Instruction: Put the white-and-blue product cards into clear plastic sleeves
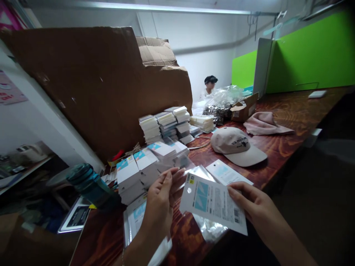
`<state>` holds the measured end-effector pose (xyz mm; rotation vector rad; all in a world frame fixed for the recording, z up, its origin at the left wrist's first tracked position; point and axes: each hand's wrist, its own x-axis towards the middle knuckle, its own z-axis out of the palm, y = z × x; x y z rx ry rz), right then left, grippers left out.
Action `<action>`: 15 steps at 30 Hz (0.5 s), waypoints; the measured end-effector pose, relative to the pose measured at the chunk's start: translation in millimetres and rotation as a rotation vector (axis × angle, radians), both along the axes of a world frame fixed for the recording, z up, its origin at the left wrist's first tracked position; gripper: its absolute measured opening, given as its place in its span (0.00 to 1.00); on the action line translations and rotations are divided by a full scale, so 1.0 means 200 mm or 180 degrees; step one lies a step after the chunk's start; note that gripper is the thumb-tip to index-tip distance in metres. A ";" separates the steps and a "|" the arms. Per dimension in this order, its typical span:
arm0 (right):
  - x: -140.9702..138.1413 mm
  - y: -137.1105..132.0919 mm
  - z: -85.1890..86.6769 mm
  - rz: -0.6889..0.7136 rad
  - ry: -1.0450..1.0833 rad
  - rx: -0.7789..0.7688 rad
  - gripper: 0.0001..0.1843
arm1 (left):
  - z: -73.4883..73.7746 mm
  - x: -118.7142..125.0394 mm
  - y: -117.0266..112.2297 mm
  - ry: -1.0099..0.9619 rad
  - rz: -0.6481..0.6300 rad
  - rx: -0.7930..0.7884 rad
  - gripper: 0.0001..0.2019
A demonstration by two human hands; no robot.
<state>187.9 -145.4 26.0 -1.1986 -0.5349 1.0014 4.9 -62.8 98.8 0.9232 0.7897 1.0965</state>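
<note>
Between the thumb and fingers of my right hand (pixel 251 205) is a white printed card (pixel 215 201) with a blue picture, a barcode and a punched hole, tilted above the table. My left hand (pixel 163 195) pinches what looks like a clear plastic sleeve (pixel 186 163) just left of the card; its outline is faint. Under the card lie another printed card (pixel 226 173) and shiny clear plastic (pixel 210 229). Stacks of packed cards (pixel 131 181) stand beyond my left hand. More cards in clear sleeves (pixel 135 214) lie beside my left forearm.
A beige cap (pixel 235 146) and a pink cloth (pixel 266 123) lie on the wooden table (pixel 313 111). Piles of white cards (pixel 163 125) stand against a large cardboard sheet (pixel 83 85). A blue bottle (pixel 90 184) is at the left edge. One person (pixel 209 87) is at the back.
</note>
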 end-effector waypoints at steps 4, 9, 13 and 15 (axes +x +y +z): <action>-0.02 0.01 0.00 -0.0328 -0.0039 0.0044 0.20 | 0.00 0.02 -0.02 0.0007 -0.0017 0.0029 0.10; -0.07 -0.01 0.01 -0.0198 0.0089 0.0255 0.18 | 0.01 0.05 -0.05 -0.0012 0.0007 0.0091 0.10; -0.11 -0.03 0.04 -0.0103 0.0154 0.0423 0.17 | 0.01 0.04 -0.06 -0.0135 -0.0049 0.0117 0.09; -0.13 -0.03 0.05 -0.0081 0.0313 0.0505 0.17 | 0.01 0.03 -0.04 -0.0178 0.0124 0.0175 0.08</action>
